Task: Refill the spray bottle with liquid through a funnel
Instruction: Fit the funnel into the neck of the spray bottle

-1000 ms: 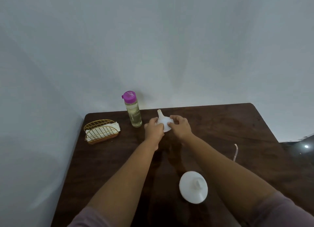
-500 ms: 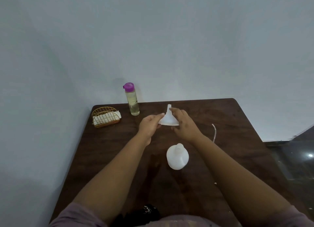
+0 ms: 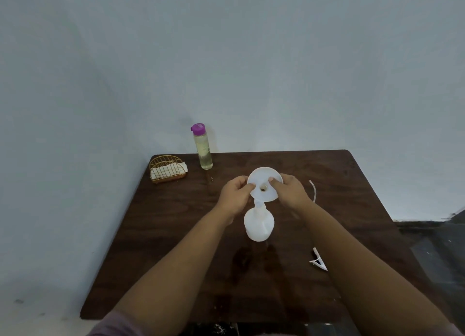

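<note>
A: Starting close in, what's done?

B: The sprayer head (image 3: pixel 319 262) is off, lying at four o'clock from the spray bottle (image 3: pixel 259 225), which stands open mid-table (image 3: pixel 156 247).

A: And the funnel?

B: At twelve o'clock just above the neck, the left hand (image 3: pixel 235 197) and right hand (image 3: pixel 289 192) each pinch the funnel (image 3: pixel 265 183) by its rim; whether its spout is seated I can't tell.

A: What's left?

B: Pouring. The liquid bottle (image 3: pixel 203 149) stands capped at eleven o'clock, far back.

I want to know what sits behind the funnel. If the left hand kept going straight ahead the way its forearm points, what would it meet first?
The left hand already grips the funnel. Beyond it lies bare table, then the wall. The purple-capped bottle looks left of that line, though depth is unclear.
</note>
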Available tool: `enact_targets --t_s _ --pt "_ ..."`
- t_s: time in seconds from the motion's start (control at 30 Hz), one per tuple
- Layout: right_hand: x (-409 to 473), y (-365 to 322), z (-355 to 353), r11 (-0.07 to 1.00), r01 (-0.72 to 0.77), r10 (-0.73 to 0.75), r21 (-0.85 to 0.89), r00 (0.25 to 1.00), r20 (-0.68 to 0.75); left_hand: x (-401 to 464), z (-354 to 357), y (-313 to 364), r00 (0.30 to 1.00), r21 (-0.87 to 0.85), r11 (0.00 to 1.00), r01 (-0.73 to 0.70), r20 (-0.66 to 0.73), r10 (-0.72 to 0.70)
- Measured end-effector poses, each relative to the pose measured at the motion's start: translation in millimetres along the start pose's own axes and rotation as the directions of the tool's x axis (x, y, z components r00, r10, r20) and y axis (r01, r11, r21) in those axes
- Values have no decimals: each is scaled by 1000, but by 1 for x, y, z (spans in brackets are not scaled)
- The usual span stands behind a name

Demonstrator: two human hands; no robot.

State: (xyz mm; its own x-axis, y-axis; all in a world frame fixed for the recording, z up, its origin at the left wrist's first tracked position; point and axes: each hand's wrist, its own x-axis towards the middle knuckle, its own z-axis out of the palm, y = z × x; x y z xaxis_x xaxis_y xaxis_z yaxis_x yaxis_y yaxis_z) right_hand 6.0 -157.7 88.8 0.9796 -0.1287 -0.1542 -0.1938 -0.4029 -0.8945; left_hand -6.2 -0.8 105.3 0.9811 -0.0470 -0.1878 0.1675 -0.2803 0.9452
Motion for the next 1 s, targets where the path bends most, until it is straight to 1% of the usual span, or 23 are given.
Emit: enact_targets --t_s 0.1,0.17,0.23,0.37,0.47,0.63,0.77,0.9,1.0 --pt "-2 1 1 978 -111 99 176 992 76 -5 5 1 1000 -23 1000 16 -13 -17" --pt "-2 0 2 956 -176 159 233 983 90 -6 7 0 999 -25 999 31 -8 -31" --pt "0 -1 3 951 -212 195 223 976 95 -5 6 -1 998 -33 998 55 -6 -55" --pt "4 2 7 974 -196 189 113 979 75 -1 8 -6 988 -99 983 157 23 -156" --pt "8 1 8 972 -212 208 101 977 49 3 10 -8 980 -132 971 199 34 -196" --pt "14 2 9 963 -252 248 91 967 55 11 12 -13 977 -154 965 211 18 -210" --pt "14 1 10 964 -250 247 90 968 48 14 13 -15 973 -181 957 226 0 -230" --pt "11 2 12 964 -249 247 94 968 39 14 12 -17 976 -183 960 211 -9 -216" --pt "10 7 13 972 -236 235 24 971 39 14 13 -21 974 -169 960 222 -2 -225"
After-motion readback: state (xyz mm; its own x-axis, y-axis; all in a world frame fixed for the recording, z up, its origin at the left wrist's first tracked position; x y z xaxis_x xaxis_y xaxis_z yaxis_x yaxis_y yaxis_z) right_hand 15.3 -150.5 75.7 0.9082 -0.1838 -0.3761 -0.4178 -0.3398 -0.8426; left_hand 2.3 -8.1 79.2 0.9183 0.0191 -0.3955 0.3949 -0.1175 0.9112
